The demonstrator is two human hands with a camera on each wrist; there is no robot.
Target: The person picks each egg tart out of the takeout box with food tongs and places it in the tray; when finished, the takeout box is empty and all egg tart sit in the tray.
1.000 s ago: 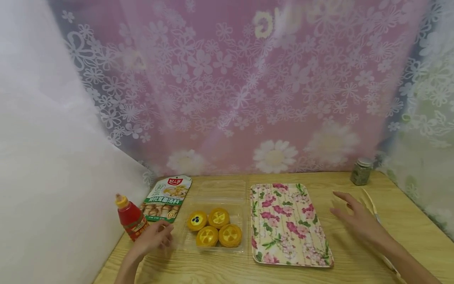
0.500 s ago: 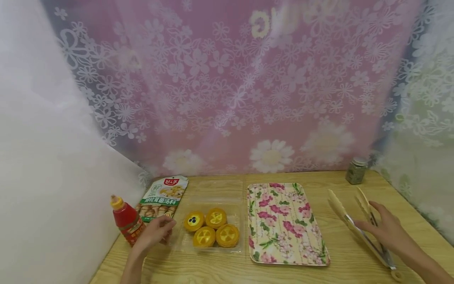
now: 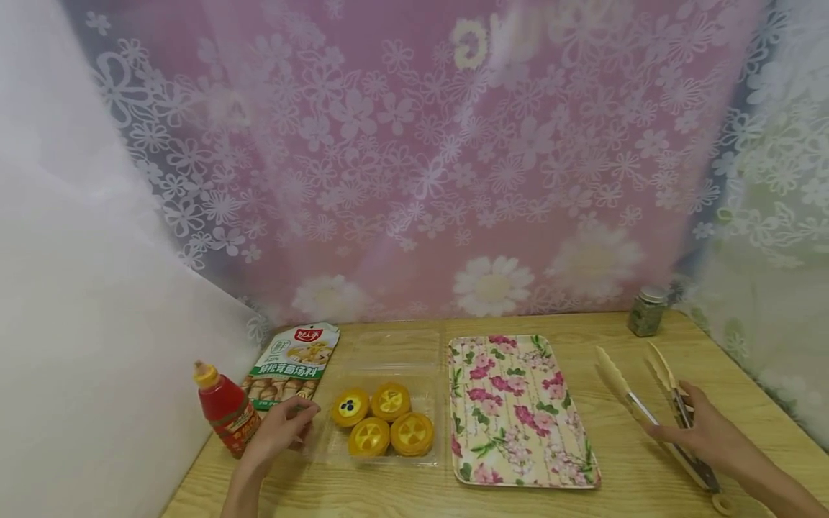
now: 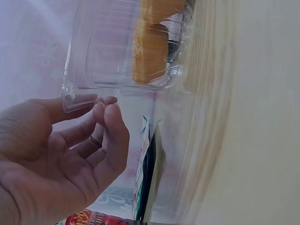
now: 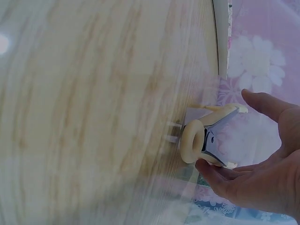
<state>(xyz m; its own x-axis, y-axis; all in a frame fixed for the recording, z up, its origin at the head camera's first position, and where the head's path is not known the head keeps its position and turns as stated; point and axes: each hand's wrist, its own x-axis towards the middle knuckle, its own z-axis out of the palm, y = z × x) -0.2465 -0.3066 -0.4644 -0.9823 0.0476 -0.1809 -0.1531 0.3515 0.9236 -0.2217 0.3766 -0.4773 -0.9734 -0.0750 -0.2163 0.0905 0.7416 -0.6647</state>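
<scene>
A clear plastic container (image 3: pixel 427 388) with several egg tarts (image 3: pixel 412 433) in it lies open on the table. My left hand (image 3: pixel 281 428) is at its left edge; in the left wrist view the thumb and fingertips pinch the container's rim (image 4: pixel 70 101). On the right, tongs (image 3: pixel 637 409) with cream tips and metal arms lie spread apart. Around them is my right hand (image 3: pixel 706 435), thumb by the left arm and fingers by the right one. In the right wrist view the tongs' ring end (image 5: pixel 192 140) faces the camera beside the right hand (image 5: pixel 262 173).
Between the container and tongs sits a floral tray (image 3: pixel 518 410). A red sauce bottle (image 3: pixel 227 410) stands beside my left forearm, with a green-and-white food pouch (image 3: pixel 291 367) behind it. A small glass jar (image 3: pixel 646 313) is at the back right.
My right hand has come down and right, onto the tongs, whose arms now show fully. The left hand has shifted slightly toward the container's edge. The head view has turned slightly.
</scene>
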